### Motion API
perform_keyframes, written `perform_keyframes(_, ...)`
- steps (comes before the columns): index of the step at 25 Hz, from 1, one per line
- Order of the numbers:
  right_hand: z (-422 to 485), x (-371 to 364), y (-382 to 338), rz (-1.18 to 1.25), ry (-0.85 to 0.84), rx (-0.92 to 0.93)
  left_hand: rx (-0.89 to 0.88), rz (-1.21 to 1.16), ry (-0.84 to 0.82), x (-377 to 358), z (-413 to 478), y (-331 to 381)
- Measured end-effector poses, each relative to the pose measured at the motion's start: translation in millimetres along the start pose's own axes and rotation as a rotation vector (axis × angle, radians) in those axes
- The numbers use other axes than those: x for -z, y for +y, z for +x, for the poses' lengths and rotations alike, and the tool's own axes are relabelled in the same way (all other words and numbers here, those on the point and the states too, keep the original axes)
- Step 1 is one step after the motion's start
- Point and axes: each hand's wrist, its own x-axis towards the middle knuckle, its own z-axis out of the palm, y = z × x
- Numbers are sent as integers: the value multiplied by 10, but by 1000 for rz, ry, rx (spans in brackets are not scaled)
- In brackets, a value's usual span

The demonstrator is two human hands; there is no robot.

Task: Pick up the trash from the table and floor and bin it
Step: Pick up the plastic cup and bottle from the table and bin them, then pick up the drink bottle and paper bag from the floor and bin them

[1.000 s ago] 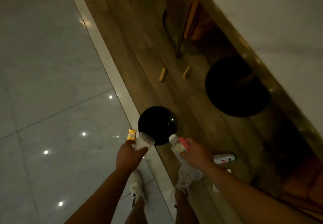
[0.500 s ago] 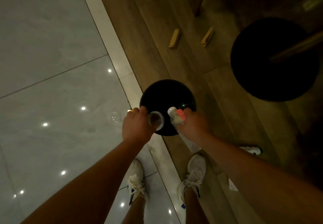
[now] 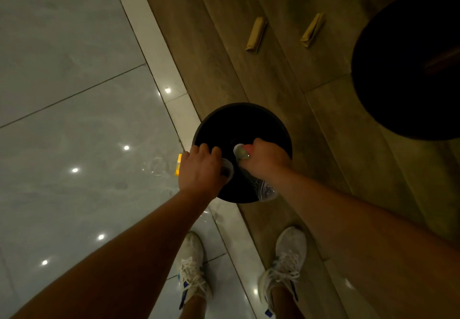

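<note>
Over the round black bin [image 3: 263,119], the left hand [image 3: 199,169] is closed round a clear plastic cup [image 3: 227,168], mouth pointing right. The right hand [image 3: 265,159] grips a plastic bottle [image 3: 251,174], cap forward, base toward the feet. Both hands have moved further over the opening than half a second ago.

**Both hands over the bin**

The left hand [image 3: 199,169] is gripping a clear plastic cup [image 3: 227,168] and the right hand [image 3: 265,160] is clutching a clear plastic bottle with a white cap [image 3: 266,190] — both hanging over the round black bin [image 3: 249,119]. Two folded tan paper pieces [image 3: 256,34] are lying on the wooden floor [image 3: 224,57] beyond it, and a small yellow carton [image 3: 178,166] is sitting on the grey tiles [image 3: 62,94] beside the bin.
</note>
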Motion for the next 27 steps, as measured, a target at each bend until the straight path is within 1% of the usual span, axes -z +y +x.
perform_keyframes(3,-26,-18,10,33,-45,15,1,21,-5,-47,-64,-45)
perform_keyframes(6,-95,-14,65,120,-81,30,-17,25,13,-48,-121,-46)
perform_keyframes(11,-244,-21,160,209,-4,81,-27,0,17,47,-181,-75)
perform_keyframes(16,-499,47,231,324,-4,49,-13,-39,-9,311,-356,-63)
perform_keyframes(20,-1008,278,285,368,-49,-15,-19,-74,-32,685,-733,77)
perform_keyframes(22,-1396,465,331,405,-68,-32,-13,-73,-74,962,-1001,213)
perform_keyframes(25,-2043,782,423,366,-104,-59,-20,-91,-146,1410,-1444,491)
perform_keyframes(27,-2509,1018,505,392,-131,-94,-31,-92,-196,1738,-1755,700)
